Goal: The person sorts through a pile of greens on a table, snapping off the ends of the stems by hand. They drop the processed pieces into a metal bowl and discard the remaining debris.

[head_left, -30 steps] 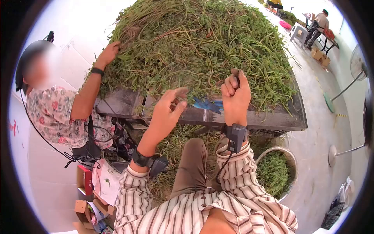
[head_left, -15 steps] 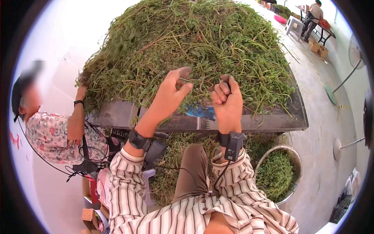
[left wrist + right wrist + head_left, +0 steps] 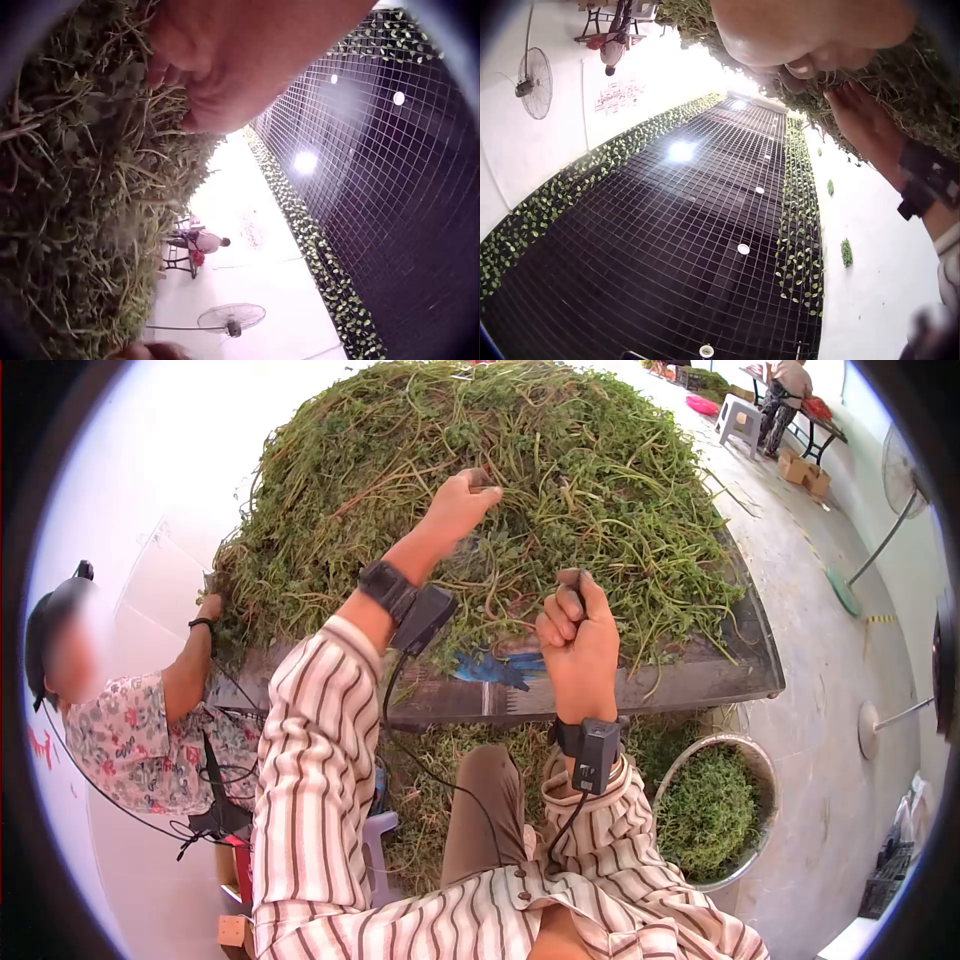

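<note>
A large heap of green leafy stems (image 3: 600, 490) covers the dark table (image 3: 660, 678). My left hand (image 3: 455, 515) reaches over the middle of the heap, fingers loosely bent and thumb apart from them, at the plants; whether a stem is touched cannot be told. In the left wrist view the same hand (image 3: 232, 60) is close against the stems. Nearer the table's front edge, my right hand (image 3: 582, 650) is raised with its fingers curled in. Something dark shows at its fingertips, too small to identify. The right wrist view has the right hand (image 3: 817, 30) beside the heap.
A round tub (image 3: 767, 800) of greens stands right of my knee. At left, another person (image 3: 140, 730) reaches to the heap. A blue patch (image 3: 497, 668) lies at the table's front edge. Fans (image 3: 900, 470) stand at right; cut stems (image 3: 420, 830) lie below the table.
My left hand has moved forward and up over the heap. My right hand has shifted slightly left and down in view, still curled. The other person's hand has moved down the heap's left side.
</note>
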Tool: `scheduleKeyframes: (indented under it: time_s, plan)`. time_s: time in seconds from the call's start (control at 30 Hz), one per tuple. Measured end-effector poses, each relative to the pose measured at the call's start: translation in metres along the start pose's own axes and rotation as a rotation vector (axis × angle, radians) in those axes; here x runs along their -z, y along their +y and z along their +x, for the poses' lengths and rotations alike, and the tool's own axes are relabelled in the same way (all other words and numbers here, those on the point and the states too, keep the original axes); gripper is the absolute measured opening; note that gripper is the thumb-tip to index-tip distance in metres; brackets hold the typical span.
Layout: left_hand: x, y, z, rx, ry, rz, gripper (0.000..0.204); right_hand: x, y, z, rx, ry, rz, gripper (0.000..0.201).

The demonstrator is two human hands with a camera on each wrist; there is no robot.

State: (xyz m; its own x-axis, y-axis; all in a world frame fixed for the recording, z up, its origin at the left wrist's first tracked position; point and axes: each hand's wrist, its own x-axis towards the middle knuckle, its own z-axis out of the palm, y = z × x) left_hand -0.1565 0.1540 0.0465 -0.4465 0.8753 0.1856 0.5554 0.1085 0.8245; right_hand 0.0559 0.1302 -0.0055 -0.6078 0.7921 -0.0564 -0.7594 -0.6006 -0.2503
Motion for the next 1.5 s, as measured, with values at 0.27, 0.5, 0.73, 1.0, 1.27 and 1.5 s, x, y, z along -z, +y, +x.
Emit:
scheduleKeyframes:
  time_s: [0.27, 0.5, 0.73, 1.0, 1.27, 1.5]
  plan:
    - [-0.019, -0.031, 0.078, 0.138, 0.092, 0.292, 0.080, 0.004, -0.007, 0.000, -0.029, -0.013, 0.024, 0.021]
    - [-0.037, -0.042, 0.110, 0.231, 0.165, 0.129, 0.088, 0.010, -0.021, 0.001, -0.002, -0.007, -0.030, 0.021]
    - [-0.051, -0.052, 0.159, 0.364, 0.282, -0.461, 0.082, 0.006, -0.030, -0.002, -0.012, 0.017, -0.053, 0.021]
    - [-0.046, -0.057, 0.174, 0.486, 0.232, -0.333, 0.052, 0.007, -0.031, 0.001, -0.043, -0.009, -0.058, 0.021]
    - [-0.030, -0.164, 0.198, 0.260, 0.167, -0.353, 0.030, 0.004, -0.027, -0.007, -0.034, -0.031, -0.063, 0.022]
    - [-0.040, -0.070, 0.098, 0.174, 0.182, -0.444, 0.040, -0.003, -0.025, -0.012, -0.036, -0.070, -0.058, 0.021]
